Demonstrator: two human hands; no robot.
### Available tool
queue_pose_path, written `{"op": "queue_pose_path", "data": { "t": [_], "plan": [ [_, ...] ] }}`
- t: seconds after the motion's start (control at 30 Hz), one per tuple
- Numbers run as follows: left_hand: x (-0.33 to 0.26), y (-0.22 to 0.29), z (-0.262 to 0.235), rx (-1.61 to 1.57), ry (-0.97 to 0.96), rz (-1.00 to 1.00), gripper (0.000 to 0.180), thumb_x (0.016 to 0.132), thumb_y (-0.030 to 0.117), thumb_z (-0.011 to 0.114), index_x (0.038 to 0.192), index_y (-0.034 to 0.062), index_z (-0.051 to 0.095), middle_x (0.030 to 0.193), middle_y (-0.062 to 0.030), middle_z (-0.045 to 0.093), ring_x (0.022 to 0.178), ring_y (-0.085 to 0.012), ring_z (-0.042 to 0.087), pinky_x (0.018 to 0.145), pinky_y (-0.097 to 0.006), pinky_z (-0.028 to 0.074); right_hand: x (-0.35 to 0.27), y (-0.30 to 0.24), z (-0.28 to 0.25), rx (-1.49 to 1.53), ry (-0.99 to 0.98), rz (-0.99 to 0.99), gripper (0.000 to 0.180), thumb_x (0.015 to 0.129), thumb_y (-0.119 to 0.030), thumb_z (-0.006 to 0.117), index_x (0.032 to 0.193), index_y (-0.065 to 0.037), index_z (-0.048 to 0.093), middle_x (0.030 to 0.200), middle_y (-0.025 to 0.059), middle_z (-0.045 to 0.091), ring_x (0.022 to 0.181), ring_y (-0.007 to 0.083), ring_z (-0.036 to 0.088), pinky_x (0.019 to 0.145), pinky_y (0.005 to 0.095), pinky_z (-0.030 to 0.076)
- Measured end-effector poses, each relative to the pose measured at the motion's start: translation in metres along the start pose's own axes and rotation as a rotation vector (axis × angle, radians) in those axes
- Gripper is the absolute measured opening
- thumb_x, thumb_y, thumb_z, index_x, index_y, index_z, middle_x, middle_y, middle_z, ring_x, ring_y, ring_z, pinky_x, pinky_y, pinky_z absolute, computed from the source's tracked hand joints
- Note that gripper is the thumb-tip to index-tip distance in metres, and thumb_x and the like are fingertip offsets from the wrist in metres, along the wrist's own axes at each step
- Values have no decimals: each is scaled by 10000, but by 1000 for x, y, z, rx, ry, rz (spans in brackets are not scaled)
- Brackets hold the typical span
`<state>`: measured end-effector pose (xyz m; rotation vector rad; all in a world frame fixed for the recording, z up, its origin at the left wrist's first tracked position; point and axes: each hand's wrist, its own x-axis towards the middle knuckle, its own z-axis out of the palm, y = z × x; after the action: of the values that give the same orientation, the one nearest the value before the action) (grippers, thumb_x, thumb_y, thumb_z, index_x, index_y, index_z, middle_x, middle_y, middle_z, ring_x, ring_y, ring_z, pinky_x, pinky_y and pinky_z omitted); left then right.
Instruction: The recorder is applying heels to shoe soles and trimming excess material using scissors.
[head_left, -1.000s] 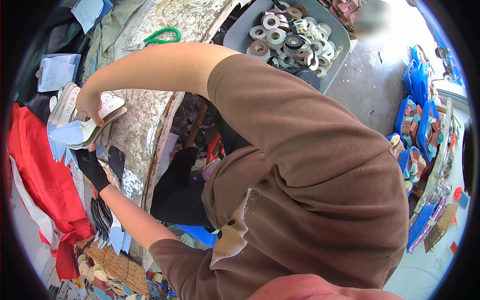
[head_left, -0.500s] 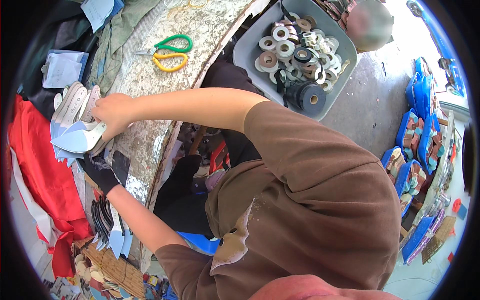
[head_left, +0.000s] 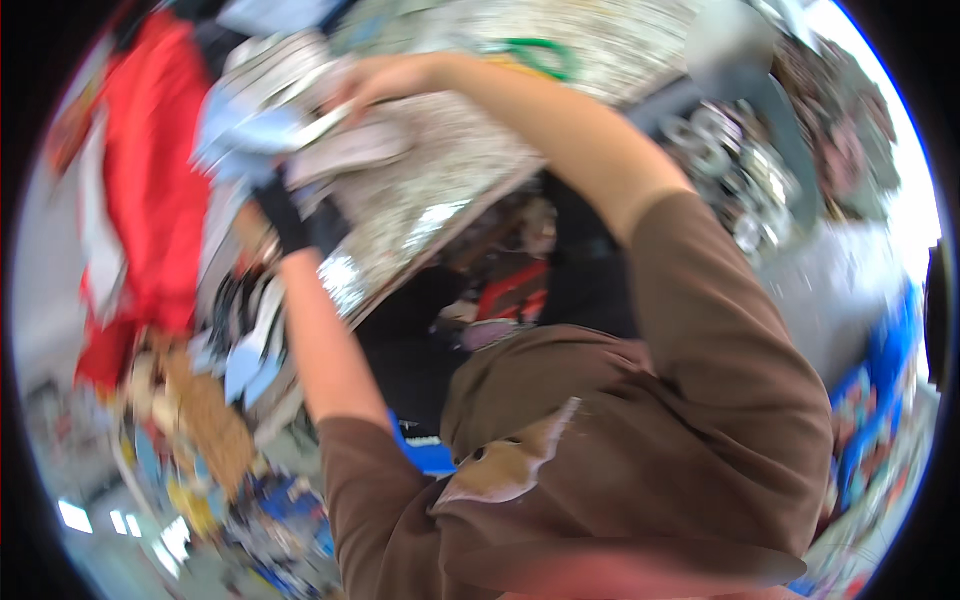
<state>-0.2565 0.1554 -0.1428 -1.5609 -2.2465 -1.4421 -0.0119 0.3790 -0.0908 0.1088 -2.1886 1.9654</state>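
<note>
A stack of pointed insoles (head_left: 240, 130), light blue at the toes and whitish toward the heels, is at the table's upper left. My bare right hand (head_left: 385, 80) pinches a whitish insole (head_left: 322, 127) at the stack's right side. On my left hand (head_left: 283, 212) is a black glove; it reaches up against the stack's lower edge, and its fingers are hidden by the stack and blur. Just below my right hand, a pale, pinkish-white insole-shaped piece (head_left: 355, 150) extends over the table. Motion smears this whole area.
The worn table (head_left: 470, 150) holds green-handled scissors (head_left: 545, 55) at the back. Beyond its right edge stands a grey tub (head_left: 797, 115) of tape rolls (head_left: 720, 150). Red cloth (head_left: 155, 180) hangs at left, and another insole bundle (head_left: 262, 340) sits beside my left forearm.
My view has turned, so the table, both hands and the stack appear farther up and right, and blurred. The pale piece below my right hand now shows more fully.
</note>
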Motion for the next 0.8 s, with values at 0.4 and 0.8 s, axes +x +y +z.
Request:
{"op": "queue_pose_path", "data": {
  "t": [0.4, 0.8],
  "plan": [
    [-9, 102, 16, -357, 170, -110, 411, 917, 275, 673, 1164, -48, 614, 1093, -144, 681, 1006, -230, 627, 912, -336, 465, -4, 10, -14, 219, -27, 113, 438, 817, -242, 684, 1184, -4, 655, 1019, 53, 699, 829, 91, 588, 759, 226, 457],
    [-2, 101, 44, -284, 402, -287, 336, 911, 185, 645, 1167, -30, 626, 1108, -103, 673, 998, -207, 616, 877, -343, 468, -15, -5, 45, -587, 431, -178, 338, 870, -348, 723, 952, -36, 621, 834, 84, 668, 764, 187, 639, 697, 332, 494]
  ]
}}
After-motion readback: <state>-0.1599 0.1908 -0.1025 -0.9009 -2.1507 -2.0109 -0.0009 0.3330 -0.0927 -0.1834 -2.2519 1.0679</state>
